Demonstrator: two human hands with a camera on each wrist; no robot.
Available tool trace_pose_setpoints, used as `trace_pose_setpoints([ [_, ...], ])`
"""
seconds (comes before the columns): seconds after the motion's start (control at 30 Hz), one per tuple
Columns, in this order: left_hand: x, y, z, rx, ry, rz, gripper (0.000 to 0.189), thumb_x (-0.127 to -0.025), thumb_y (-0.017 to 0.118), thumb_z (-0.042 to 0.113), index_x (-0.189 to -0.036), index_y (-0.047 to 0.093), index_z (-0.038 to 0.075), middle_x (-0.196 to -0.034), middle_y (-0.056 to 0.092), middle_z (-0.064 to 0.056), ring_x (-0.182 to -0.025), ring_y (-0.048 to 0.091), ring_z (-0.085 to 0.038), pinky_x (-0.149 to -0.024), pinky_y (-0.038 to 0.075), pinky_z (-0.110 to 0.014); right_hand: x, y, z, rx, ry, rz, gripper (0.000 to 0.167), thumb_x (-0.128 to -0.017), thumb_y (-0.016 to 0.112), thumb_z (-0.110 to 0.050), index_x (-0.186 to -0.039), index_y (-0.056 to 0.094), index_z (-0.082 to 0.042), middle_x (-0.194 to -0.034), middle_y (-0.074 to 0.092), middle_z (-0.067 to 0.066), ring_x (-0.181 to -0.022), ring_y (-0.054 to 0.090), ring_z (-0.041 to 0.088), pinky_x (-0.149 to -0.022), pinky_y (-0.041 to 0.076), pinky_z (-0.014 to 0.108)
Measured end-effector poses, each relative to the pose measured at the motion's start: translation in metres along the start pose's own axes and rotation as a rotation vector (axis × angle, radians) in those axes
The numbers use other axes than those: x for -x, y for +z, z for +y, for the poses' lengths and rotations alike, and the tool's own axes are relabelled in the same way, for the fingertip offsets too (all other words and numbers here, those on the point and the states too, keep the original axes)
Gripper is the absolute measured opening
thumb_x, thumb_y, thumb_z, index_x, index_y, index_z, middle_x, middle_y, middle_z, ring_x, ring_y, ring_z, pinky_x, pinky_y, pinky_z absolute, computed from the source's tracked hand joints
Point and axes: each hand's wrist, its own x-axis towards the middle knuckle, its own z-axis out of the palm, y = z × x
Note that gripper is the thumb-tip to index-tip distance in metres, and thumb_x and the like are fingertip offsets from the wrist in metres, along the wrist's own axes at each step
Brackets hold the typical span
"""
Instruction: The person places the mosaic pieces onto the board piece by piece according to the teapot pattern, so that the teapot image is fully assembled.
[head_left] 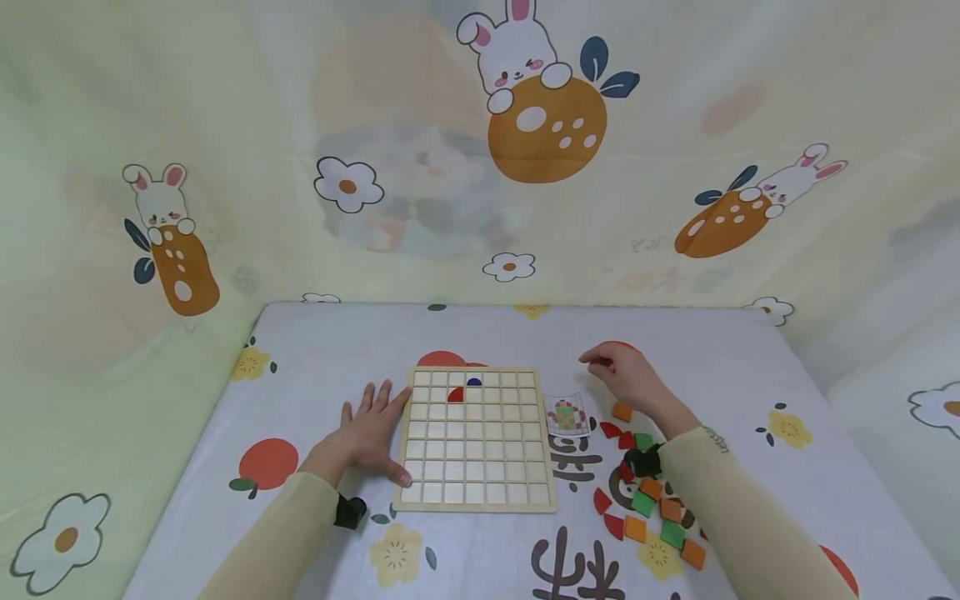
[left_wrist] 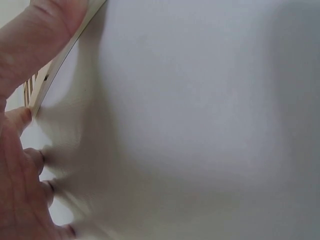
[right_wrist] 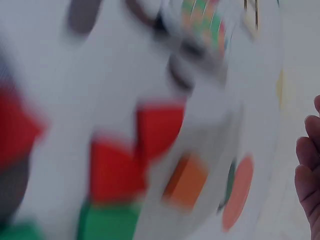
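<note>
My left hand [head_left: 367,437] lies spread at the left side of a wooden grid board [head_left: 476,507]. Its thumb [left_wrist: 37,35] touches the board's edge, and the fingers reach along the frame. Near the board's top sit a red quarter-round piece [head_left: 456,395] and a blue half-round piece [head_left: 474,382]. To the right of the board, my right hand [head_left: 626,379] hovers above the cloth, fingers loosely bent, with no piece visible in it. An orange square block [head_left: 622,412] lies just below that hand. A pattern card [head_left: 567,416] is beside the board's right edge.
Loose red quarter-rounds [head_left: 602,501], green squares [head_left: 672,534] and orange squares [head_left: 635,528] are scattered below and under the right forearm, which hides some. A printed cloth [head_left: 442,567] covers the table. Behind it hangs a curtain [head_left: 420,275] with rabbit prints.
</note>
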Motion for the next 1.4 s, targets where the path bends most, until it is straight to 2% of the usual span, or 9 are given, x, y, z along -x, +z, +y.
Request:
trace_pose_setpoints([
  [0.27, 0.0, 0.001, -0.001, -0.003, -0.008, -0.004, 0.138, -0.059, 0.097, 0.051, -0.165, 0.015, 0.016, -0.172, 0.002, -0.021, -0.158, -0.006, -0.048, -0.119, 0.001, -0.078, 0.035, -0.021, 0.04, 0.002, 0.124, -0.01, 0.026, -0.103, 0.06, -0.01, -0.125, 0.069, 0.001, -0.122, 0.068, 0.023, -0.106, 0.061, 0.037, -0.091, 0.057, 0.053],
  [0.5, -0.001, 0.001, -0.001, -0.009, -0.002, -0.001, 0.139, -0.058, 0.096, 0.052, -0.165, 0.016, 0.015, -0.172, 0.003, -0.022, -0.158, -0.005, -0.049, -0.118, 0.001, -0.078, 0.051, -0.017, 0.057, -0.02, 0.177, -0.077, 0.028, -0.102, 0.061, -0.011, -0.128, 0.067, -0.001, -0.123, 0.068, 0.024, -0.108, 0.061, 0.037, -0.096, 0.056, 0.055],
  [0.73, -0.001, 0.002, -0.002, -0.004, 0.0, -0.005, 0.139, -0.058, 0.096, 0.052, -0.165, 0.016, 0.015, -0.172, 0.003, -0.022, -0.157, -0.006, -0.049, -0.118, 0.001, -0.078, 0.055, 0.0, 0.067, -0.039, 0.222, -0.142, 0.031, -0.098, 0.069, -0.017, -0.124, 0.068, 0.0, -0.109, 0.07, 0.015, -0.098, 0.061, 0.027, -0.089, 0.059, 0.043],
  [0.93, 0.0, 0.001, -0.001, 0.003, -0.007, -0.003, 0.138, -0.058, 0.097, 0.051, -0.165, 0.016, 0.016, -0.172, 0.003, -0.021, -0.158, -0.006, -0.048, -0.118, 0.0, -0.078, 0.054, 0.004, 0.066, -0.041, 0.254, -0.168, 0.041, -0.092, 0.078, -0.021, -0.123, 0.065, 0.002, -0.103, 0.067, 0.012, -0.095, 0.058, 0.025, -0.082, 0.056, 0.033],
  [1.13, 0.0, 0.001, -0.001, -0.002, -0.005, 0.002, 0.137, -0.059, 0.096, 0.051, -0.165, 0.016, 0.016, -0.172, 0.003, -0.021, -0.158, -0.006, -0.048, -0.118, 0.001, -0.078, 0.052, 0.004, 0.066, -0.016, 0.262, -0.179, 0.041, -0.09, 0.079, -0.02, -0.121, 0.064, 0.004, -0.099, 0.064, 0.013, -0.093, 0.055, 0.026, -0.079, 0.054, 0.032],
  [1.4, -0.001, 0.002, -0.001, -0.005, -0.006, 0.002, 0.138, -0.059, 0.096, 0.051, -0.165, 0.016, 0.016, -0.172, 0.003, -0.021, -0.158, -0.006, -0.048, -0.119, 0.001, -0.078, 0.052, 0.004, 0.069, 0.007, 0.252, -0.159, 0.038, -0.091, 0.078, -0.019, -0.119, 0.066, 0.003, -0.104, 0.066, 0.016, -0.095, 0.057, 0.029, -0.083, 0.056, 0.037],
])
